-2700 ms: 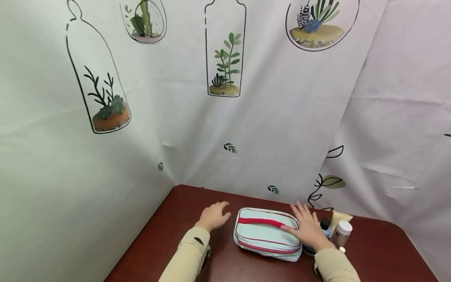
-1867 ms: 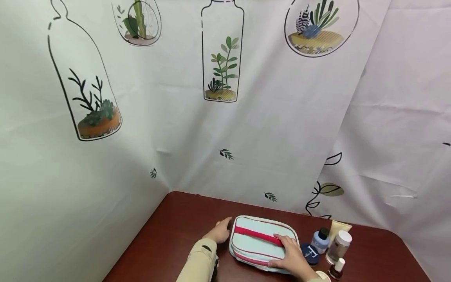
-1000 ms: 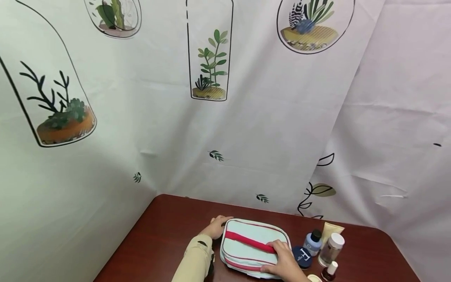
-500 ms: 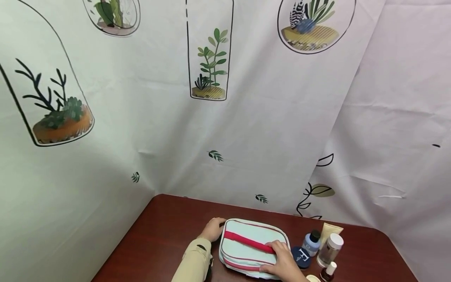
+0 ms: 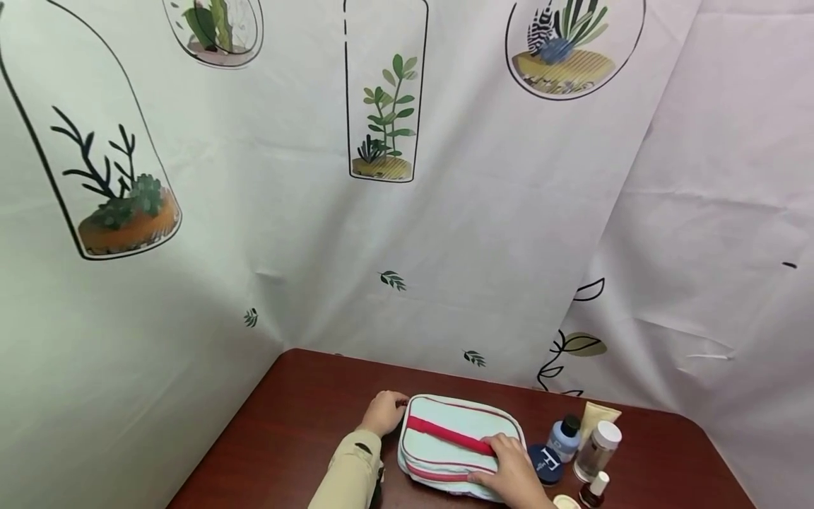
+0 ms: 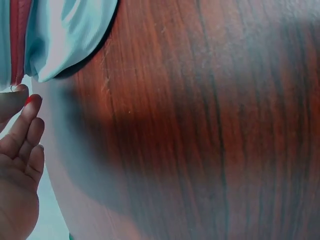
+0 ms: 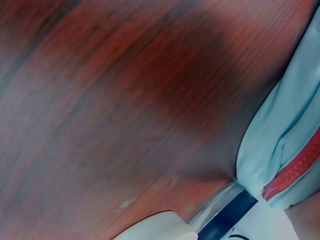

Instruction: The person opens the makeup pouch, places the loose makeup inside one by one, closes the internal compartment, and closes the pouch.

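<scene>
A pale blue toiletry bag with red piping and a red carry handle lies on the table. My left hand is at its left end. In the left wrist view, thumb and forefinger pinch a small zipper pull, mostly hidden, where the red zipper ends. My right hand holds the bag's right end, its fingers over the top by the handle and its thumb against the front side. In the right wrist view, the zipper looks closed along the visible stretch.
Right of the bag stand a navy round container, a blue bottle with black cap, a cream tube, a clear white-lidded jar and a nail polish bottle. A cream round lid shows at the bottom edge. A printed cloth hangs behind.
Both hands have come down from above the table onto the bag, left hand to the left end, right hand to the right end. Over the last half second they have hardly moved.
</scene>
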Demonstrator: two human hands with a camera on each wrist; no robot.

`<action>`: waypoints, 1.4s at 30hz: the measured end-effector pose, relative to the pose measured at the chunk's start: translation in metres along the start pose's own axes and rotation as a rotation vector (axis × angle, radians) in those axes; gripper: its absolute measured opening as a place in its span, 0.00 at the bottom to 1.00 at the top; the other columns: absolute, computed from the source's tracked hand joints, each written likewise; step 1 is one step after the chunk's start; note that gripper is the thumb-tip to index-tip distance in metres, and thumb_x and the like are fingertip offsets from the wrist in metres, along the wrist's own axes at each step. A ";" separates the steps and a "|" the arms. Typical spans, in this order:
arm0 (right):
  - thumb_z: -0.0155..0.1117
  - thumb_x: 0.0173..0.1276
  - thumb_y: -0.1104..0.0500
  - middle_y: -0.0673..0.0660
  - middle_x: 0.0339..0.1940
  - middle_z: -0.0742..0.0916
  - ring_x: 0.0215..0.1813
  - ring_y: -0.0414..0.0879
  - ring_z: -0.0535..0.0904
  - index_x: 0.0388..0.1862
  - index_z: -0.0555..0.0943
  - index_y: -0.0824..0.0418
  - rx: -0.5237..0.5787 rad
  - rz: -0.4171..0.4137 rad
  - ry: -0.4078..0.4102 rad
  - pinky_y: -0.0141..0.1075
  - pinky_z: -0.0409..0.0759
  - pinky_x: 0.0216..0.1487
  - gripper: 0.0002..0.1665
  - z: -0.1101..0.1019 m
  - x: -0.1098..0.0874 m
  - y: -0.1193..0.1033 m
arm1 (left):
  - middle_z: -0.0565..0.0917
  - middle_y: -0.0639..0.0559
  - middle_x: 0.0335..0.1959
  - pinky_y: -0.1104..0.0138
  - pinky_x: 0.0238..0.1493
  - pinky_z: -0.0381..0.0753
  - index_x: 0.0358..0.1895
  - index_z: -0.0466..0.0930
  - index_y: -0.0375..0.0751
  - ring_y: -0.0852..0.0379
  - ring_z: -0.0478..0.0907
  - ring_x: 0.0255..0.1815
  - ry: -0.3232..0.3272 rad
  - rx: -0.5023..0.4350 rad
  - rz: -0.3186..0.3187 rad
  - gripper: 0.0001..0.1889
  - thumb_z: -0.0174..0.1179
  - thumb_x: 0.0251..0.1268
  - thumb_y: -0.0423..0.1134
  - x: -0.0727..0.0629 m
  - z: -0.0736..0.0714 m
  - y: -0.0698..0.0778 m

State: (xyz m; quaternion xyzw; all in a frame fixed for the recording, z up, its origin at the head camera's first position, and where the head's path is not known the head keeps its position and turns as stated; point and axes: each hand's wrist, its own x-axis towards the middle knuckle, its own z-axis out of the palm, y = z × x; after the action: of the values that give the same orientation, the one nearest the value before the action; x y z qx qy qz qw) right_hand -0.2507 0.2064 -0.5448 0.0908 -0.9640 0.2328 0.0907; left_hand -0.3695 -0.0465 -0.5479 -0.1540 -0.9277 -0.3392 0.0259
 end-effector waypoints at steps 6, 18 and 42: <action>0.74 0.38 0.35 0.46 0.34 0.77 0.38 0.46 0.71 0.40 0.80 0.58 -0.012 0.016 -0.009 0.46 0.70 0.41 0.36 -0.001 0.001 -0.004 | 0.82 0.47 0.37 0.54 0.43 0.75 0.39 0.84 0.38 0.45 0.76 0.45 0.013 0.000 0.028 0.07 0.60 0.59 0.31 -0.002 -0.004 -0.001; 0.75 0.37 0.37 0.46 0.30 0.76 0.34 0.44 0.69 0.38 0.81 0.59 -0.053 0.029 -0.030 0.43 0.70 0.37 0.35 -0.004 0.004 -0.007 | 0.82 0.50 0.33 0.56 0.41 0.75 0.35 0.84 0.39 0.48 0.77 0.41 0.019 0.010 0.041 0.05 0.61 0.57 0.30 -0.011 -0.010 -0.008; 0.78 0.36 0.44 0.49 0.29 0.76 0.35 0.48 0.71 0.36 0.81 0.61 -0.042 0.050 0.007 0.45 0.71 0.39 0.31 -0.006 0.003 -0.011 | 0.73 0.55 0.23 0.65 0.29 0.70 0.34 0.82 0.39 0.59 0.69 0.26 -0.033 -0.075 -0.004 0.03 0.62 0.58 0.31 -0.037 -0.024 0.002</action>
State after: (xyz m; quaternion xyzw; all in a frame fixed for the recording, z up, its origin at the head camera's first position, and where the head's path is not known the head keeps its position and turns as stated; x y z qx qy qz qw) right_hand -0.2509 0.1991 -0.5344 0.0641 -0.9704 0.2149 0.0901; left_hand -0.3355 -0.0707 -0.5341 -0.1583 -0.9148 -0.3715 0.0042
